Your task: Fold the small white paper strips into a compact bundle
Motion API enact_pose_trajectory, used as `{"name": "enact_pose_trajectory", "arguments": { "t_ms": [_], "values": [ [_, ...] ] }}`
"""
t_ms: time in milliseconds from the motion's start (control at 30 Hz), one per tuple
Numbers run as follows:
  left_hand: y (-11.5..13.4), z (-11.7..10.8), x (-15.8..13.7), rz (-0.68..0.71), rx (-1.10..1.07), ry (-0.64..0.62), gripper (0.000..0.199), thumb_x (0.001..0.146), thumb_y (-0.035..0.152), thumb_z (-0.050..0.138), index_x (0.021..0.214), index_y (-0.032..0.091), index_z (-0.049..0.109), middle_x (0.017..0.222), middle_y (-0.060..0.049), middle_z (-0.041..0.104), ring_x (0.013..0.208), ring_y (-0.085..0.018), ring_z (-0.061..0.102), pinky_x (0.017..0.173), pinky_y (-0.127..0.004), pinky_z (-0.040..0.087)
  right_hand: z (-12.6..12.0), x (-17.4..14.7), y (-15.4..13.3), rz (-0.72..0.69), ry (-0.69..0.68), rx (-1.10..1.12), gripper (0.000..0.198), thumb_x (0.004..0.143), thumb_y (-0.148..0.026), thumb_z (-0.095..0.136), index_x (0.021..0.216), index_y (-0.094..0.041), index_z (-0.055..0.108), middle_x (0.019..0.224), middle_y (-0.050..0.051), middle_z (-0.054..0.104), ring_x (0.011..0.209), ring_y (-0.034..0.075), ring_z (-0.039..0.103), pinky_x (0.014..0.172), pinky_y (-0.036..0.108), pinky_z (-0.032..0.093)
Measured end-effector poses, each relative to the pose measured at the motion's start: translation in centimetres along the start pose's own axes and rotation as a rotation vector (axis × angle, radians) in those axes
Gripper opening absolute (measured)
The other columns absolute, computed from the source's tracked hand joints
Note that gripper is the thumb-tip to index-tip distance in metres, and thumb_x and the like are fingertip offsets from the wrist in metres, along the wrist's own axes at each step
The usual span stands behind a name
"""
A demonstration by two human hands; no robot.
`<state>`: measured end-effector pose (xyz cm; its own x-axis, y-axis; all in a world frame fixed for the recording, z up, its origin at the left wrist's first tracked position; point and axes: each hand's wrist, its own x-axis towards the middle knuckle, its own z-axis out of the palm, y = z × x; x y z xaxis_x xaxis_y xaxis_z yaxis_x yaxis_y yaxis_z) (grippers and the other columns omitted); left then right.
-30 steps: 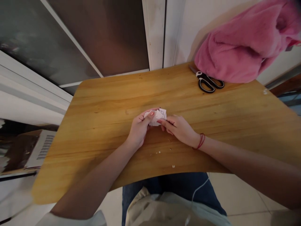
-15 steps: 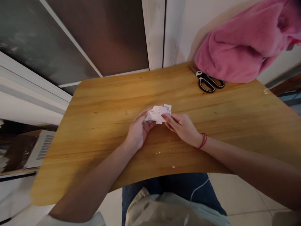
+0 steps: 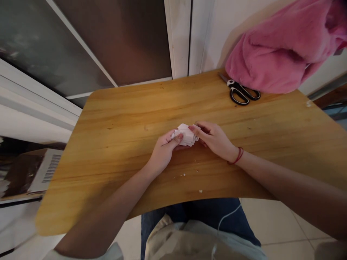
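A loose stack of small white paper slips [image 3: 184, 136] is held between both hands above the middle of the table. My left hand [image 3: 166, 146] grips its left side, thumb on top and fingers beneath. On the right side, my right hand [image 3: 213, 139] pinches the slips with the thumb over the upper face; its other fingers are partly hidden behind. The slips lie unevenly, with edges sticking out at several angles. A red cord bracelet [image 3: 239, 156] circles my right wrist.
Black-handled scissors [image 3: 240, 92] lie at the back right of the wooden table [image 3: 121, 119], against a pink plush cloth [image 3: 273, 57]. Tiny white scraps [image 3: 200, 191] dot the wood near the front edge. A cardboard box [image 3: 45, 169] stands at the left.
My left thumb has moved onto the top of the slips, and my right hand has shifted slightly right. The pile now looks fuller and more bunched, with the written marks no longer visible.
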<state>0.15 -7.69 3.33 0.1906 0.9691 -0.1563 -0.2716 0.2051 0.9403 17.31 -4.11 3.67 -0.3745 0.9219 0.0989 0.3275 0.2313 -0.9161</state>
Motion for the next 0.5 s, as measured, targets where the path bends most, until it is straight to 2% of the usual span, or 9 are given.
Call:
{"name": "enact_pose_trajectory", "arguments": {
  "t_ms": [100, 200, 333, 500],
  "values": [
    [-0.1, -0.2, 0.1, -0.025, 0.002, 0.001, 0.027, 0.081, 0.039, 0.067, 0.095, 0.017, 0.069, 0.095, -0.008, 0.073, 0.091, -0.022, 0.069, 0.08, -0.036, 0.057, -0.5, 0.5, 0.3, -0.014, -0.16, 0.065, 0.045, 0.089, -0.055, 0.053, 0.062, -0.02, 0.044, 0.051, -0.006, 0.039, 0.046, 0.007, 0.036, 0.045, 0.023, 0.026],
    [-0.2, -0.2, 0.1, -0.027, 0.011, 0.036, 0.028, 0.082, 0.04, 0.066, 0.095, 0.017, 0.069, 0.092, -0.007, 0.074, 0.091, -0.022, 0.069, 0.08, -0.035, 0.057, -0.5, 0.5, 0.4, 0.019, -0.236, 0.177, 0.045, 0.09, -0.056, 0.051, 0.065, -0.019, 0.046, 0.051, -0.007, 0.039, 0.045, 0.006, 0.035, 0.042, 0.023, 0.025],
    [-0.1, -0.3, 0.2, -0.003, -0.013, 0.107, 0.024, 0.082, 0.037, 0.065, 0.094, 0.016, 0.07, 0.09, -0.006, 0.074, 0.088, -0.02, 0.069, 0.078, -0.033, 0.058, -0.1, 0.4, 0.5, -0.001, -0.2, 0.27, 0.043, 0.088, -0.054, 0.055, 0.065, -0.019, 0.047, 0.053, -0.007, 0.036, 0.046, 0.006, 0.031, 0.042, 0.023, 0.024],
    [0.5, -1.6, 0.9, 0.052, -0.113, 0.288, 0.017, 0.084, 0.028, 0.062, 0.093, 0.015, 0.069, 0.086, -0.006, 0.074, 0.079, -0.017, 0.07, 0.078, -0.032, 0.057, 0.0, 0.4, 0.7, 0.017, -0.076, 0.368, 0.041, 0.091, -0.049, 0.053, 0.065, -0.02, 0.044, 0.056, -0.007, 0.032, 0.046, 0.006, 0.028, 0.042, 0.024, 0.019]
  ]
}}
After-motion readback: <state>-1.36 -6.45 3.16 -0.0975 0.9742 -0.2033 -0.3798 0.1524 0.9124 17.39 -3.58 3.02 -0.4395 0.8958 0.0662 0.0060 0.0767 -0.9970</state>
